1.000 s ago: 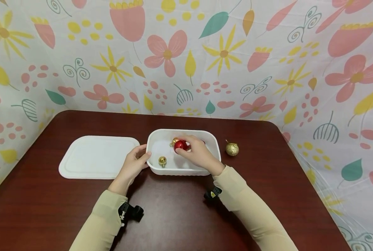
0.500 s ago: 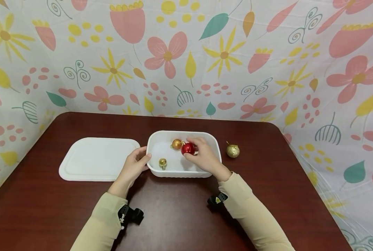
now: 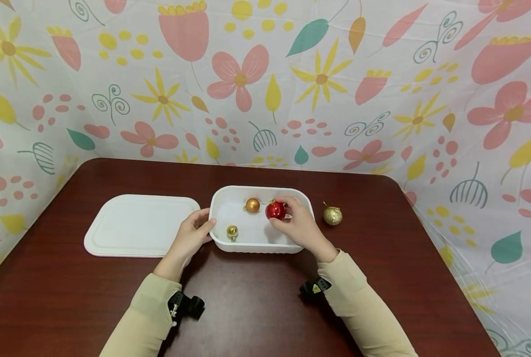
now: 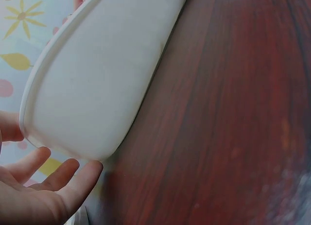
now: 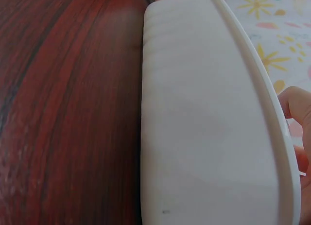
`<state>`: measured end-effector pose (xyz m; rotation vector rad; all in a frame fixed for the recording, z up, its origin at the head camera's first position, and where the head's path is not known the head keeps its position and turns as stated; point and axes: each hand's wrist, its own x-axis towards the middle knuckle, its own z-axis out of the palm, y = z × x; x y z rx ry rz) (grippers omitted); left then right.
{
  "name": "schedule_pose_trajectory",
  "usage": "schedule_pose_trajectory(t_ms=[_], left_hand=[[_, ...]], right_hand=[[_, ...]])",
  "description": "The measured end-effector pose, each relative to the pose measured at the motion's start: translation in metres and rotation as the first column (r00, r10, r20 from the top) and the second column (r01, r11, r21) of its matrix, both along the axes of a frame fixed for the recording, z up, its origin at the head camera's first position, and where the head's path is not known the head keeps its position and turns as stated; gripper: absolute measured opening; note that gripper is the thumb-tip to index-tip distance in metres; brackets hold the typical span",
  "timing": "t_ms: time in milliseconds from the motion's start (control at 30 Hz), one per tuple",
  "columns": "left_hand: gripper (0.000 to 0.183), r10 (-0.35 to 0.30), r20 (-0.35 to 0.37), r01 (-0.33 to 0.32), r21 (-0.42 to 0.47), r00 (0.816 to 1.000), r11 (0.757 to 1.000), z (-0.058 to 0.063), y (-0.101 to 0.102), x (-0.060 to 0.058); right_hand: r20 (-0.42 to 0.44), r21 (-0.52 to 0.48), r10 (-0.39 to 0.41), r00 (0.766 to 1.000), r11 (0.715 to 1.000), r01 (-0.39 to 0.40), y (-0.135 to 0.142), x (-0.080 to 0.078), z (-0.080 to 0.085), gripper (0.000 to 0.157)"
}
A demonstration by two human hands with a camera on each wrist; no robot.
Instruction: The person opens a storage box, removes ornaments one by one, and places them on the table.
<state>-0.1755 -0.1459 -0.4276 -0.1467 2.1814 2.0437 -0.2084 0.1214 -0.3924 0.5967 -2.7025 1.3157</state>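
My right hand (image 3: 304, 227) reaches into a white plastic box (image 3: 247, 246) and pinches a shiny red Christmas ball (image 3: 274, 210) by its side, near the box's right end. At the box's left end, my left hand (image 3: 192, 232) grips the wall, thumb at the rim and fingers along the outside; the left wrist view shows these fingertips (image 4: 93, 170) against the wall. Inside the box lie an orange-gold Christmas ball (image 3: 252, 205) at the back and a small gold ball (image 3: 232, 231) at the front left. In the right wrist view, the box wall (image 5: 209, 113) hides the red ball.
To the left of the box, a white lid (image 3: 136, 225) lies flat on the dark red wooden table (image 3: 247, 302). A glittery gold ball (image 3: 332, 215) sits on the table to the right of the box. Behind the table hangs a flower-patterned cloth (image 3: 247, 139).
My right hand has moved right inside the box with the red ball, uncovering the orange-gold ball. My left hand stays at the box's left end.
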Motion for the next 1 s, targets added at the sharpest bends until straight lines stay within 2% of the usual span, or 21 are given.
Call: schedule_pose_trajectory(t_ms=[233,533,733,1000], left_hand=[[0.047,-0.001,-0.006,0.001,0.006,1.0,1.0,0.001,-0.001,0.0],[0.047,0.002,-0.001,-0.002,0.004,1.0,1.0,0.0,0.0,0.0],[0.047,-0.003,0.002,0.003,0.003,1.0,1.0,-0.001,0.0,0.0],[0.047,-0.001,0.003,0.001,-0.011,1.0,1.0,-0.001,-0.001,-0.001]], right_hand=[[-0.023,-0.013,-0.002,1.0,1.0,0.002,0.007,0.003,0.0,0.05],[-0.046,-0.046,-0.047,0.998,0.998,0.045,0.012,0.01,0.002,0.05],[-0.036,-0.073,-0.067,0.997,0.995,0.065,0.016,0.01,0.001,0.053],[-0.029,-0.053,-0.106,0.994,0.993,0.104,0.024,0.015,0.005,0.058]])
